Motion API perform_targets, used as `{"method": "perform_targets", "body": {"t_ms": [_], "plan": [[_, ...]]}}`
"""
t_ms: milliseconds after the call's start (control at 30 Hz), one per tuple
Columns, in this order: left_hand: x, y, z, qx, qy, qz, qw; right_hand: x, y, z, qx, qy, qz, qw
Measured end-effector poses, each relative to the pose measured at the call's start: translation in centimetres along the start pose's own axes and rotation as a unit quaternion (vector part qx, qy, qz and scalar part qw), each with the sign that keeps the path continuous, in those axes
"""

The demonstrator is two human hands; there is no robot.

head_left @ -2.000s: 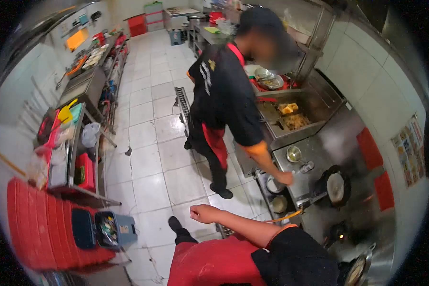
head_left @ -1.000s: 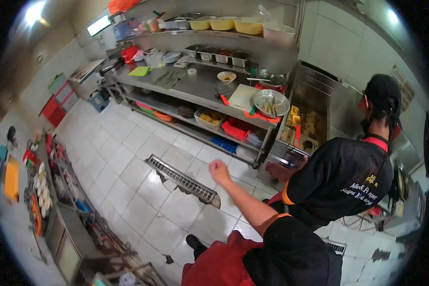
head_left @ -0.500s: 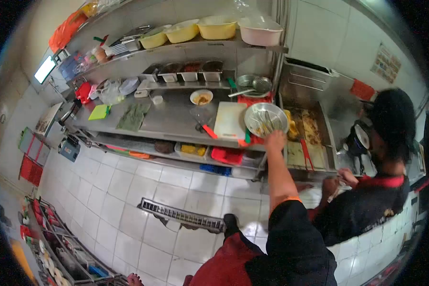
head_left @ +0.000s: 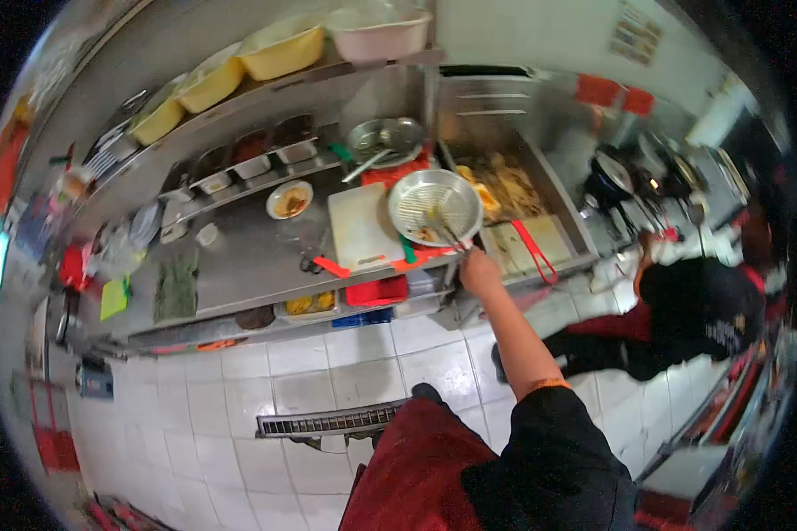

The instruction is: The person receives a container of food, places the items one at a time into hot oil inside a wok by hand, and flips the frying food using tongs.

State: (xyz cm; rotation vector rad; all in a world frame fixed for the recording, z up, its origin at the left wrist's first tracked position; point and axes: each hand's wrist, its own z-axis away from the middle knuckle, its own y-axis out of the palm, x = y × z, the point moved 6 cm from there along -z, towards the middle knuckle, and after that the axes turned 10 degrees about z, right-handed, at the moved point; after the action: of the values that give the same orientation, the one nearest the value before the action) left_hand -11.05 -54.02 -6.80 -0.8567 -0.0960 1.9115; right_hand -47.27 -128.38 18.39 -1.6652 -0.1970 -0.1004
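Note:
My right hand (head_left: 481,273) is closed around the near end of metal tongs (head_left: 452,234) at the right edge of the counter. The far end of the tongs rests inside a round perforated metal colander (head_left: 421,199), where a few brown bits of food lie. Left of the colander is a white cutting board (head_left: 359,226), with a red-handled utensil (head_left: 331,266) at its front corner. To the right stands a fryer (head_left: 540,232) with fried food at its back and a red-handled tool (head_left: 533,250) on its front tray. My left hand is out of view.
A co-worker in dark clothes (head_left: 695,305) bends near the stove on the right. Behind the board are a metal bowl (head_left: 363,140) and a plate of food (head_left: 290,200). A floor drain grate (head_left: 328,421) lies by my feet. Yellow basins (head_left: 281,60) line the upper shelf.
My view has swung right. The tongs now lean toward the colander's near right rim in my right hand. The co-worker has bent lower and moved away from the fryer. My left hand has left view.

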Motion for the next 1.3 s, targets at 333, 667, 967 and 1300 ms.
{"method": "perform_targets", "body": {"t_ms": [333,667,967,1300], "plan": [[-13.7,-10.4,-17.3,0.042,0.037,-0.217,0.975,-5.6,-6.2,26.7,0.048,0.071,-0.138,0.987],[-32.8,22.5,-9.5,0.205,0.255,-0.235,0.915,-39.5,1.7,81.7,0.107,0.672,-0.116,0.723],[-17.0,58.0,12.9,0.354,0.377,-0.643,0.565,-58.3,0.0,96.3,0.046,0.741,-0.118,0.659],[-12.6,87.6,20.4,0.285,0.321,-0.75,0.504,-72.7,1.1,98.9,0.121,0.741,-0.167,0.638]]}}
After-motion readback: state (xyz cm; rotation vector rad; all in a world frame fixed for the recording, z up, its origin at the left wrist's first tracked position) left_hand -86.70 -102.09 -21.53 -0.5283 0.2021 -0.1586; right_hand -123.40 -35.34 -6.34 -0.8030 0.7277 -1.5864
